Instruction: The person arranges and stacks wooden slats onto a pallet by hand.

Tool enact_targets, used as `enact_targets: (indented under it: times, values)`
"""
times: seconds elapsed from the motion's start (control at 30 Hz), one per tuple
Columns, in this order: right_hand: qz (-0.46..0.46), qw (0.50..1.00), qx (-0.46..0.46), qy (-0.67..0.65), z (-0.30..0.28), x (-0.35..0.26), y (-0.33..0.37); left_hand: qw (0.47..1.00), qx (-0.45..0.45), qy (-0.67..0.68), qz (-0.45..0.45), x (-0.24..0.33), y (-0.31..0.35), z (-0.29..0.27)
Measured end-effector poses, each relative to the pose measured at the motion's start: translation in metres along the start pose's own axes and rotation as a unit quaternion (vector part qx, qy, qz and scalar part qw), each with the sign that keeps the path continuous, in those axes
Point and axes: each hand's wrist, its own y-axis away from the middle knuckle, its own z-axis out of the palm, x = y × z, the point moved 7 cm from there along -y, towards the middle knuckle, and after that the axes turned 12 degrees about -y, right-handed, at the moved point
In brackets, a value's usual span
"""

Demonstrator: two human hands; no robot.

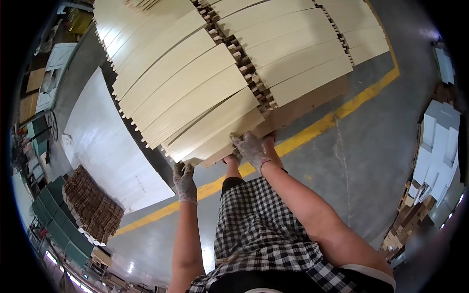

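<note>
Long cream wooden panels (181,93) with pegged ends lie stacked in rows in front of me. The nearest panel (220,134) sits at the front edge of the left stack, slightly askew to those behind it. My left hand (185,182), in a soiled light glove, has its fingers curled at that panel's near left corner. My right hand (250,149), gloved the same way, is closed at its near edge toward the right end, fingertips on the top face. The undersides of both grips are hidden.
A second panel stack (298,53) stands to the right, across a narrow gap of pegs. A white sheet (110,141) lies at left, beside a pile of brown slatted pieces (93,204). A yellow line (312,131) crosses the grey floor. White boards (437,146) are stacked far right.
</note>
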Motion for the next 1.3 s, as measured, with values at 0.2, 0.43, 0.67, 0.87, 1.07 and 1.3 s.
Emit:
enact_targets:
  times: [0.2, 0.43, 0.67, 0.87, 1.07, 1.3]
  values:
    - [0.02, 0.998, -0.012, 0.058, -0.009, -0.022, 0.008, 0.998, 0.011, 0.052, -0.038, -0.003, 0.004, 0.004]
    - [0.015, 0.999, -0.017, -0.028, -0.017, -0.027, 0.002, 0.993, -0.014, 0.108, -0.036, 0.018, 0.0, 0.019]
    - [-0.077, 0.995, -0.035, -0.053, -0.008, -0.005, -0.015, 0.989, -0.024, 0.12, -0.084, 0.026, -0.001, 0.022]
    - [0.01, 0.96, -0.038, -0.276, -0.016, 0.023, -0.03, 0.977, -0.012, 0.181, -0.112, 0.029, 0.006, 0.026]
    - [0.069, 0.977, -0.036, -0.199, -0.019, 0.03, -0.029, 0.998, -0.068, -0.005, -0.014, 0.042, -0.006, 0.031]
    - [0.135, 0.967, -0.038, -0.214, -0.052, 0.004, -0.012, 0.994, -0.017, 0.089, -0.062, 0.027, -0.002, 0.024]
